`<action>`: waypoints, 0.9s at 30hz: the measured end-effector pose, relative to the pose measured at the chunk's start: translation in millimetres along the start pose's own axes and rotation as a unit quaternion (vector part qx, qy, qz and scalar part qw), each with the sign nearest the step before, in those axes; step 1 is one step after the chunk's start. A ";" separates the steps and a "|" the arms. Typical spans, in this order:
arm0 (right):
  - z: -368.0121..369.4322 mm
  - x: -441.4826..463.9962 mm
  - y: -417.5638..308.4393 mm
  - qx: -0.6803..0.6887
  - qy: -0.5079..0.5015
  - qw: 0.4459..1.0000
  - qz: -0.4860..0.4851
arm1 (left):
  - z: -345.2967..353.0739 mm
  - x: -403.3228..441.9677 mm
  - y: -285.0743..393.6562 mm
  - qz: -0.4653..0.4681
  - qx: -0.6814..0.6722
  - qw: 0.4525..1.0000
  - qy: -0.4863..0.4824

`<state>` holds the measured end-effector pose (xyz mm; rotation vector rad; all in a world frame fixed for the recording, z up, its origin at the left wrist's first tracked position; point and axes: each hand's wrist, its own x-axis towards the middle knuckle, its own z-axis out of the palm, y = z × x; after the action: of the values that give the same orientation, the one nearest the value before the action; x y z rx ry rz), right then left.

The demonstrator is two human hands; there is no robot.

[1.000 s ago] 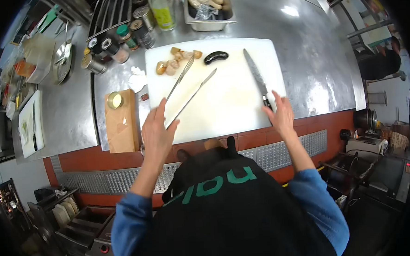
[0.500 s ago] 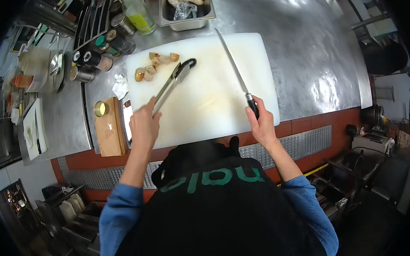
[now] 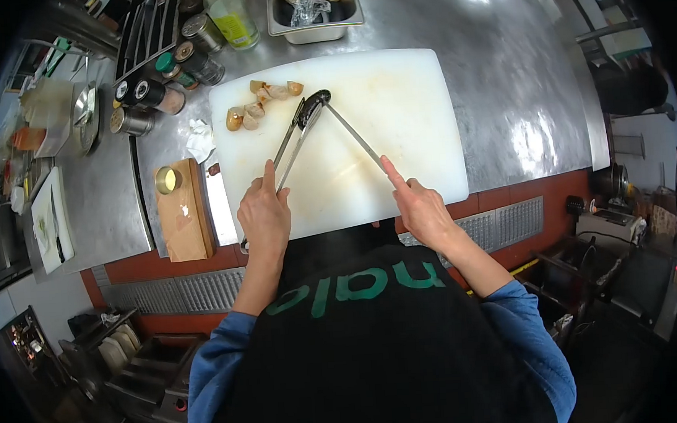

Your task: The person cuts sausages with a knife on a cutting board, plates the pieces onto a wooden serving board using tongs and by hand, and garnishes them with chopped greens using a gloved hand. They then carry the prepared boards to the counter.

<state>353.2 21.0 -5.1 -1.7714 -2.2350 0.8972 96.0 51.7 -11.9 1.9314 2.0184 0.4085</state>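
Note:
My left hand (image 3: 265, 215) is closed around metal tongs (image 3: 293, 154) over the white cutting board (image 3: 418, 123). Between the tips of the tongs is a dark, glossy, elongated piece (image 3: 314, 108), whose kind I cannot make out. My right hand (image 3: 424, 213) grips a long knife (image 3: 356, 135), with the index finger stretched along the blade and the handle hidden in the palm. The blade's tip meets the upper right side of the dark piece. Several brown-and-pale cut pieces (image 3: 277, 91) lie at the board's upper left.
Left of the board are a wooden block (image 3: 182, 231) with a small metal cup (image 3: 168, 180) and a crumpled white paper (image 3: 200, 140). Spice jars (image 3: 160, 97) and a glass bottle (image 3: 233, 22) stand farther back. A metal pan (image 3: 315, 31) with pale sausages sits behind the board.
The knife has swung left, so its tip is now at the dark piece. My right index finger now extends along the blade. My left hand and the tongs have shifted right.

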 end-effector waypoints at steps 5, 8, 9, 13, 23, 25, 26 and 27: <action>0.9 1.4 -13.6 -0.047 -0.016 0.998 0.026 | -1.0 2.6 -1.8 0.022 0.004 1.000 -0.001; 5.6 7.8 -15.8 -0.058 -0.025 0.997 0.041 | -2.4 3.8 -0.1 0.010 0.005 1.000 -0.012; 6.0 9.8 -17.1 -0.058 -0.026 0.997 0.042 | -2.1 3.6 -0.9 0.009 0.005 1.000 -0.013; -10.7 23.9 -33.2 -0.088 -0.044 0.994 0.037 | -0.3 5.7 -5.4 0.029 0.004 1.000 -0.004; 67.0 51.5 -26.2 -0.051 0.021 0.997 0.051 | 1.8 6.0 -18.1 0.013 -0.042 0.999 -0.001; 69.7 40.5 -13.2 -0.035 0.009 0.998 0.059 | -1.2 8.6 -26.3 -0.015 -0.084 0.996 -0.033; 71.1 39.7 -5.9 -0.024 0.031 0.998 0.043 | -2.4 9.1 -30.3 -0.039 -0.125 0.989 -0.070; 67.9 45.0 -0.8 -0.010 0.046 0.998 0.031 | -5.6 9.4 -32.8 -0.037 -0.123 0.989 -0.073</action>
<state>307.8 38.5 -70.4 -1.8602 -2.1523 0.7897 63.6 59.7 -20.8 1.6819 1.8459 0.4606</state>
